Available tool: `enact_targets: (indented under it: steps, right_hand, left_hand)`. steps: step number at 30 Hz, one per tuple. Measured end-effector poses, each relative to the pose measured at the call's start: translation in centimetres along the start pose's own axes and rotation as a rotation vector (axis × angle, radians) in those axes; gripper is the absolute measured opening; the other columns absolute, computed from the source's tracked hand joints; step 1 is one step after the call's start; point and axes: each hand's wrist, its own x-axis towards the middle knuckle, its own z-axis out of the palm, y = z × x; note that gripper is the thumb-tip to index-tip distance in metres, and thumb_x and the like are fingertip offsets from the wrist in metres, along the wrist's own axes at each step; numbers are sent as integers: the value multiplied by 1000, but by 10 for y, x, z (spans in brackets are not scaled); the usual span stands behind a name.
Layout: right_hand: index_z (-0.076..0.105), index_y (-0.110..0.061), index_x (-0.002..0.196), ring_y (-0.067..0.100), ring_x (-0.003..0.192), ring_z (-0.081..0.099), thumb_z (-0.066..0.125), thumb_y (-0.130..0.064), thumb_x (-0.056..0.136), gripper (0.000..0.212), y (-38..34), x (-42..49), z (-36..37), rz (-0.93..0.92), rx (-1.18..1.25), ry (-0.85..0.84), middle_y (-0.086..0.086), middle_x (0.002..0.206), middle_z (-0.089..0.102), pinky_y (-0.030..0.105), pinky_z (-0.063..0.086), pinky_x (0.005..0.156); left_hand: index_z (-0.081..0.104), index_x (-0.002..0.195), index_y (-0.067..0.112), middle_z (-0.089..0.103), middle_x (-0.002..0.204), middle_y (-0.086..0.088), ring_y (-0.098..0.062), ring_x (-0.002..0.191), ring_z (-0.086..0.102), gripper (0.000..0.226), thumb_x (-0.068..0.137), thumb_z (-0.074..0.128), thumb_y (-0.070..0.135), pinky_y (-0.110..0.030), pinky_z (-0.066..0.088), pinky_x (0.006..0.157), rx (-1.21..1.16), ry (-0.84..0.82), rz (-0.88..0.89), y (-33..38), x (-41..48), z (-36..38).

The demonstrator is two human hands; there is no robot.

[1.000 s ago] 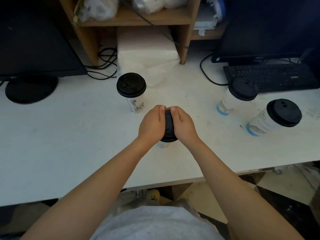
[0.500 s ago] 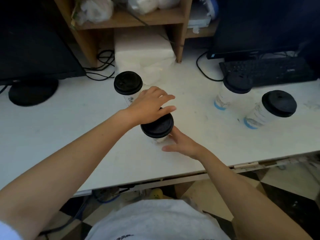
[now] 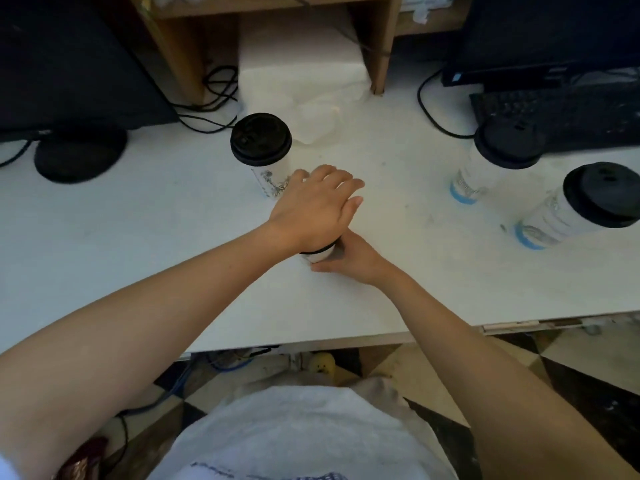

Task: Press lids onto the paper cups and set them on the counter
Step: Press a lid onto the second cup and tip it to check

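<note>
A: Which step now?

B: Pressing a lid [image 3: 311, 252] onto a cup [image 3: 318, 257]. Near the middle of the table [image 3: 138, 244], toward the front edge.

A: Left hand [image 3: 313, 209]?

B: Flat on top of the lid, pushing down. Fingers [image 3: 341, 180] straight and spread wide. Not gripping anything.

A: Right hand [image 3: 355, 259]?

B: Low at the side of the cup, holding it steady. Thumb down by the table. Other fingers round the far side, mostly hidden.

A: Lid on all the way?

B: Hard to tell. Seeing only a thin black edge under the palm. Probably almost snapped on.

A: More cups?

B: Three, all upright with black lids on. Back cup [image 3: 261, 147] just behind the left hand, touching or just apart, can't tell which. Keyboard cup [image 3: 498, 161] and edge cup [image 3: 581, 209] off to the right, well apart from both hands.

A: So how far along?

B: Looks like the last cup, or close to it. No bare cups in view.

A: Next?

B: Push all round the rim to make it snug. Then lift the palm straight up, not sideways. Hold the cup firm so as not to tip it. Then let go and leave it standing on the table. Mind the back cup too, so close by.
</note>
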Motion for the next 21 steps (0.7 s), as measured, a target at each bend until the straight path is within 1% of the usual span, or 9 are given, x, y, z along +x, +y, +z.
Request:
enact_targets:
  steps: [3,8,10,12,13,15,17,19,21]
  right_hand:
    - [38,-14,137,11,115,52,80,-19,73,77,0,6,-7,-10,-37,-69,-4,127,55,11,43,80]
    - [39,-23,132,5,104,55,79,-15,73,72,7,0,10,-50,80,150,-11,115,57,10,45,78]
    - [35,-33,129,2,107,55,79,-16,73,73,7,-3,20,-79,142,262,-12,117,56,10,45,82]
    - [39,-30,124,-1,105,56,79,-14,73,67,3,-3,35,-97,215,405,-13,115,57,7,45,81]
    - [43,-25,120,-1,104,56,79,-12,73,61,1,-1,45,-109,249,468,-12,111,57,10,46,83]
    - [46,-17,119,9,107,57,77,-18,72,56,1,2,68,-93,275,536,-4,111,58,29,51,91]
    - [46,-18,122,19,110,56,73,-24,73,56,4,0,73,-78,304,497,0,115,57,42,51,94]
    - [45,-16,120,16,109,55,75,-17,75,54,4,-1,56,-67,266,418,-3,116,56,34,48,91]
    - [41,-14,130,10,114,51,78,-13,74,67,5,0,31,-73,161,288,-3,126,51,23,43,90]
  left_hand:
    - [39,140,25,42,145,3,-20,137,29,50,98,17,41,-44,24,105,-2,-2,9,0,0,-1]
    - [37,141,27,42,146,2,-20,140,26,69,87,5,55,-43,14,114,-16,-20,119,-7,2,-6]
    - [38,141,19,49,139,-7,-27,134,36,74,84,9,57,-45,18,114,37,51,5,-5,0,-6]
    - [39,139,9,56,129,-15,-35,122,46,72,89,19,57,-45,28,106,26,104,-226,1,-3,-6]
    - [39,139,8,55,130,-16,-35,122,46,67,93,24,55,-45,29,104,-17,83,-321,4,-3,-5]
    - [42,138,11,53,133,-12,-31,125,42,62,96,23,52,-42,28,103,-87,57,-381,6,-3,0]
    - [49,133,14,56,131,-7,-27,124,44,62,92,17,48,-39,28,102,-108,109,-317,2,-7,1]
    - [55,128,16,60,127,-5,-26,119,49,57,92,18,42,-38,30,98,-158,142,-234,-4,-10,0]
    - [60,122,17,65,120,-4,-26,114,53,51,94,22,38,-38,33,94,-191,139,-116,-8,-11,-2]
